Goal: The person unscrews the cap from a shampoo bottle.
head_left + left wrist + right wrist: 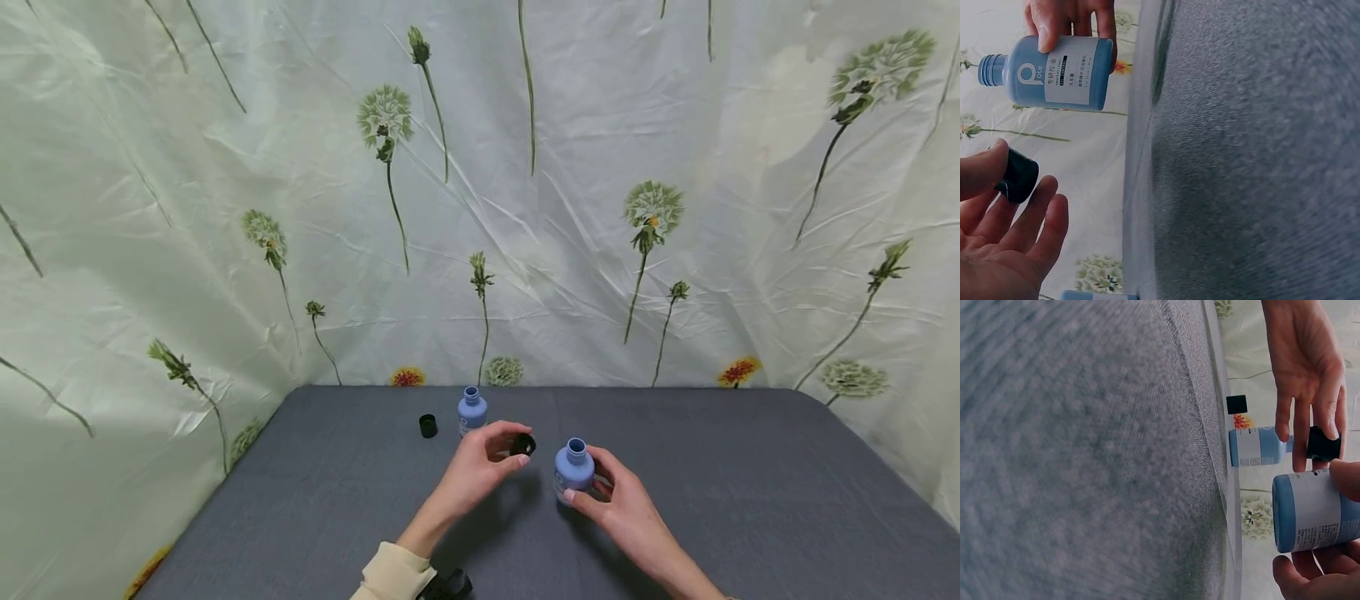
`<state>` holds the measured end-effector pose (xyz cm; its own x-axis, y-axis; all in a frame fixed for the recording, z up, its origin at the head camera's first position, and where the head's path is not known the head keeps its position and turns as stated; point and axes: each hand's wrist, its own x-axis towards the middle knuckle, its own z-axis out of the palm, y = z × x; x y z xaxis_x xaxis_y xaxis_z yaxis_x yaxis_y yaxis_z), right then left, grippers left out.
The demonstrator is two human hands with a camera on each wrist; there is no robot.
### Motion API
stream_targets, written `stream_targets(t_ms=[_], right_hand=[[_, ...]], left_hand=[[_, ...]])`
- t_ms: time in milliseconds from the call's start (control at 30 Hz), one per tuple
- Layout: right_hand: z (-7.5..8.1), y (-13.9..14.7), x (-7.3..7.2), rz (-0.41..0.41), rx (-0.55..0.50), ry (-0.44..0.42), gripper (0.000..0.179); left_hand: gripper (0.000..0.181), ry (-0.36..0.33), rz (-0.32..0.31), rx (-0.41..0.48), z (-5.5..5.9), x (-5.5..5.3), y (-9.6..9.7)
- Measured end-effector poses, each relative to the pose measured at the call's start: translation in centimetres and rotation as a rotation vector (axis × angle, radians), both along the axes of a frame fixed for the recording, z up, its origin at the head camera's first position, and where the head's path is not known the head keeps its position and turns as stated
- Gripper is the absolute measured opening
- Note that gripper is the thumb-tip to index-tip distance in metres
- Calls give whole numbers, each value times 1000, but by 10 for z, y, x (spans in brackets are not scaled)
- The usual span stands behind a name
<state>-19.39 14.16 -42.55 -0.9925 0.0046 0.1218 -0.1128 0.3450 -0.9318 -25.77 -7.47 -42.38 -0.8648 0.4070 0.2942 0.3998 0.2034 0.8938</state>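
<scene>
My left hand [480, 462] pinches a black screw cap [523, 444] between thumb and fingers, above the table. Beside it on the right, my right hand [626, 508] grips a small blue bottle [573, 468] round its body. That bottle is upright, with its threaded neck bare and a white printed label, which reads clearly in the left wrist view [1072, 72]. In the right wrist view the left hand [1310, 375] holds the cap [1324, 444] just off the gripped bottle [1316, 509]; cap and neck are apart.
A second blue bottle [472, 408], its neck also bare, stands near the table's back edge behind my left hand. Left of it a second black cap [427, 426] rests on the grey tablecloth [337, 500]. A flower-printed curtain [570, 208] hangs behind the table.
</scene>
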Motion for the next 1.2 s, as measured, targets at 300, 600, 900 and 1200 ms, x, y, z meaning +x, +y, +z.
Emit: stream_targets(t_ms=[300, 600, 900, 1200], right_hand=[[1, 1, -2, -4, -11, 22, 61], [2, 3, -3, -4, -14, 6, 61], [4, 5, -3, 8, -6, -25, 64], [7, 7, -2, 0, 6, -22, 64]], left_hand=[[35, -52, 5, 10, -4, -3, -1], [32, -128, -2, 37, -10, -2, 2], [31, -127, 2, 24, -7, 1, 3], [33, -124, -7, -45, -10, -2, 2]])
